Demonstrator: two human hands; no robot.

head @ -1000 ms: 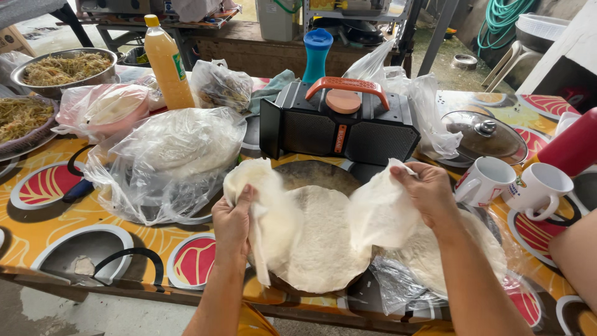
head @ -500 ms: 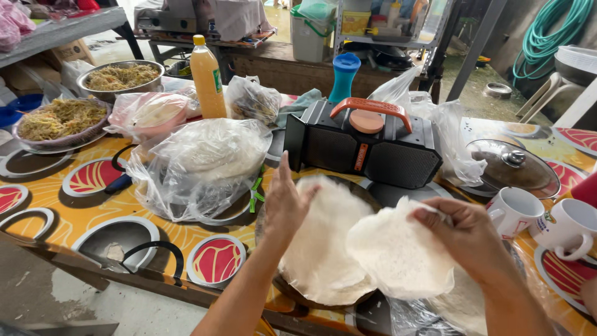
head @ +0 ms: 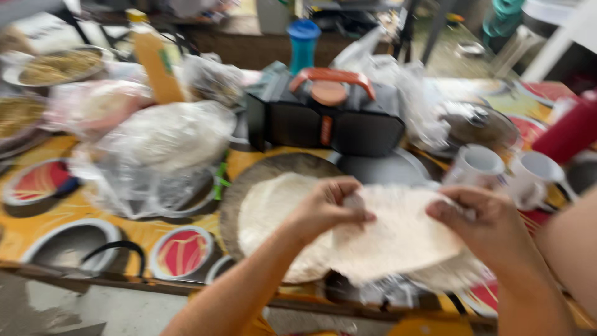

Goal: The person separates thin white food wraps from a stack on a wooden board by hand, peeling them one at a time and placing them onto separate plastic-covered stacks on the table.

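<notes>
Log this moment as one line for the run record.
left hand: pinching thin white flatbread edge | right hand: gripping opposite edge | flatbread: held over round pan | view: motion-blurred

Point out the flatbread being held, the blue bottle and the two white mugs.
flatbread (head: 398, 233), head view, on the middle of the thin round sheet held between both hands.
blue bottle (head: 303, 46), head view, on its body below the cap.
white mugs (head: 476, 168), head view, on the left mug's rim.
</notes>
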